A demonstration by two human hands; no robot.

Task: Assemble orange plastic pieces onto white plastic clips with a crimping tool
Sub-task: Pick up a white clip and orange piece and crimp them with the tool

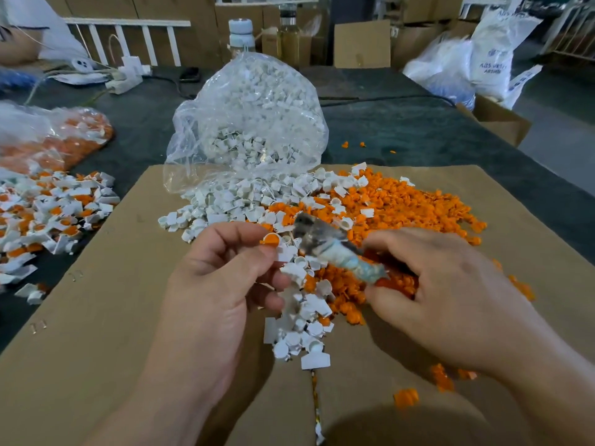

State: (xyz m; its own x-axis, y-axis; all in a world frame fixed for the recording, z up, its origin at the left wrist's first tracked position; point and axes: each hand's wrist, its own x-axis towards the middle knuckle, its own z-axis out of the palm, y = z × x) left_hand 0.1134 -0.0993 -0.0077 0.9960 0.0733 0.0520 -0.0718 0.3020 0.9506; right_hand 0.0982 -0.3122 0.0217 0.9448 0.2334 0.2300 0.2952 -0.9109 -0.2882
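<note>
Cardboard surface (96, 317), orange plastic pieces (402, 207) at one o'clock. My left hand (219, 278) pinches an orange-capped white plastic clip (273, 242) at twelve, presenting it to the taped crimping tool (335, 249) my right hand (450, 291) grips.

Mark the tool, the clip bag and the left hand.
tool (322, 239), head view, grey metal head.
clip bag (254, 107), head view, clear plastic wall.
left hand (219, 278), head view, middle of the hand.
</note>
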